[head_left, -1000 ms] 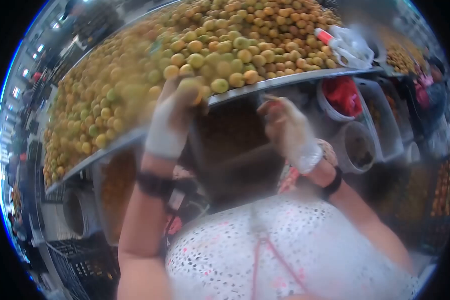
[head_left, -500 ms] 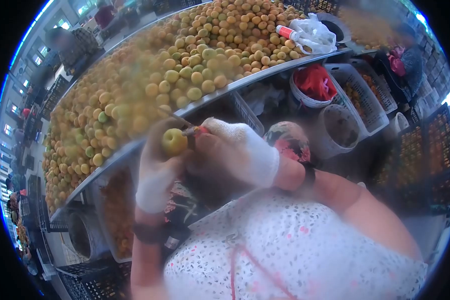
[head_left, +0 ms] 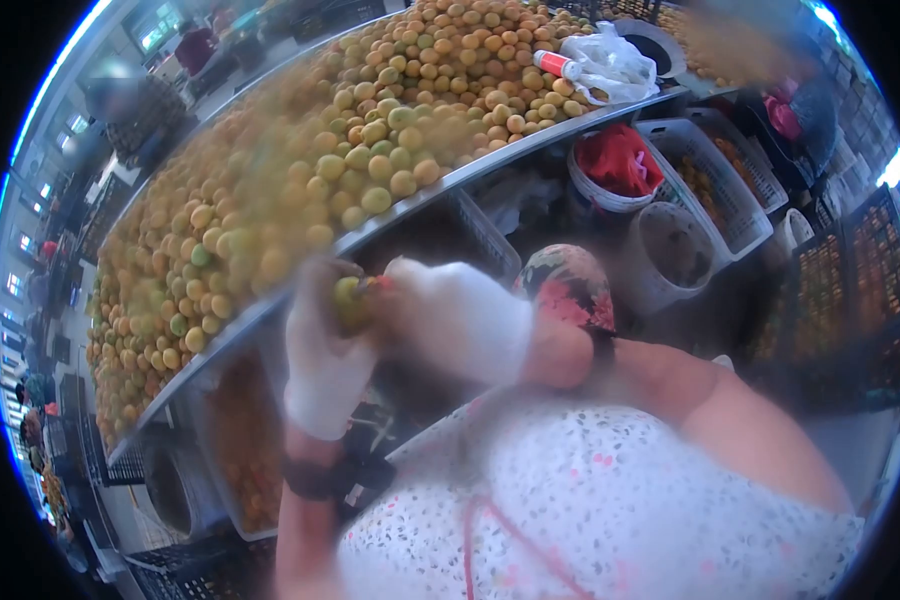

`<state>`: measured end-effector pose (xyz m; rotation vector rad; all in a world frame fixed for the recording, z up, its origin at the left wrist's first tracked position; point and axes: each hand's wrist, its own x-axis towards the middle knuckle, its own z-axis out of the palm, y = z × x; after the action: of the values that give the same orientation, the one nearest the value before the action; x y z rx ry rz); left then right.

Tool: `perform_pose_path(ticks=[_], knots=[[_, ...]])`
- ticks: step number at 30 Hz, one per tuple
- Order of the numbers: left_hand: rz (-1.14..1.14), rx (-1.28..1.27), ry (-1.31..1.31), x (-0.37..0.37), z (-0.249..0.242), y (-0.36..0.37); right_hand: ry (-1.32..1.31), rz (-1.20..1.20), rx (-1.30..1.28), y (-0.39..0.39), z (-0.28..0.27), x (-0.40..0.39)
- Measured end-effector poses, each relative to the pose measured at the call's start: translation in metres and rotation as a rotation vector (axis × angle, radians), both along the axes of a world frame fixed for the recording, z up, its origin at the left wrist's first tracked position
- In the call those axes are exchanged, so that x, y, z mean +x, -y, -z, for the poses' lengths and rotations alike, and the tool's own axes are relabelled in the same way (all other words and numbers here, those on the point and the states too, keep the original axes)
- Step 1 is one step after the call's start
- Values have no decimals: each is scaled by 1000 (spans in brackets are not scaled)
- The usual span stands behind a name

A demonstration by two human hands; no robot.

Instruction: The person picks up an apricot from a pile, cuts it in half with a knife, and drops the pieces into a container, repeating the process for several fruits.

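My left hand (head_left: 322, 365), in a white glove, is wrapped round a yellow-green apricot-like fruit (head_left: 350, 306) just in front of the table edge. Close against that fruit is my right hand (head_left: 458, 315), also gloved, its fingers closed on a small tool with a red part (head_left: 381, 284). The tool's working end meets the fruit's near side, but blur hides its exact kind. A large heap of similar orange and green fruit (head_left: 400, 150) covers the table beyond both hands.
A metal table edge (head_left: 510, 165) runs diagonally past my hands. Below it stand a bucket with a red bag (head_left: 615, 165), a grey bucket (head_left: 670, 250), white crates (head_left: 745, 235) and a bin of peelings (head_left: 245, 440). A plastic bag (head_left: 610, 65) lies on the heap. Another person (head_left: 810, 110) sits at right.
The fruit has turned in my left hand and now shows less of its round face. My right hand has shifted slightly left and down against it. The whole view has moved a little.
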<state>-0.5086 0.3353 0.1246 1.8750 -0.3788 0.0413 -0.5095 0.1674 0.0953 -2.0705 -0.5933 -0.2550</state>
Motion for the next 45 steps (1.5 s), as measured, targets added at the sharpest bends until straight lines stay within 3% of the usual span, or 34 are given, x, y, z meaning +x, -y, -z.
perform_pose_path(ticks=[5,8,15,17,18,19,21,25,27,29,32,34,35,37,39,41,43,45], knots=[[-6,28,182,8,15,5,-60,68,45,-3,5,-2],[-30,-33,-53,4,7,10,-102,52,113,-7,12,2],[35,-69,-16,35,27,6,-210,11,297,5,27,19],[-86,298,137,70,33,-8,-189,111,278,25,21,22],[-75,234,93,87,39,-15,-45,77,591,23,48,33],[-117,287,99,105,46,-18,13,105,708,31,47,40],[-170,444,242,136,55,-20,-358,101,906,65,34,31],[-170,382,74,214,76,-18,-476,232,901,90,34,36],[-297,663,481,249,86,-6,-476,251,872,99,32,39],[-250,674,520,253,87,20,-504,228,989,106,37,42],[-111,909,393,240,89,72,-460,254,973,112,54,50],[195,935,421,251,112,90,-504,254,1008,114,50,49],[200,934,422,255,117,95,-545,253,1040,116,47,49],[241,1028,731,258,122,106,-517,263,1024,119,46,49],[305,980,610,269,125,106,-492,267,1008,122,44,48],[170,878,433,274,126,102,-531,283,1002,122,38,47],[155,761,430,259,106,97,-527,284,956,123,35,45],[231,17,-159,233,83,94,-536,290,909,121,35,41]])
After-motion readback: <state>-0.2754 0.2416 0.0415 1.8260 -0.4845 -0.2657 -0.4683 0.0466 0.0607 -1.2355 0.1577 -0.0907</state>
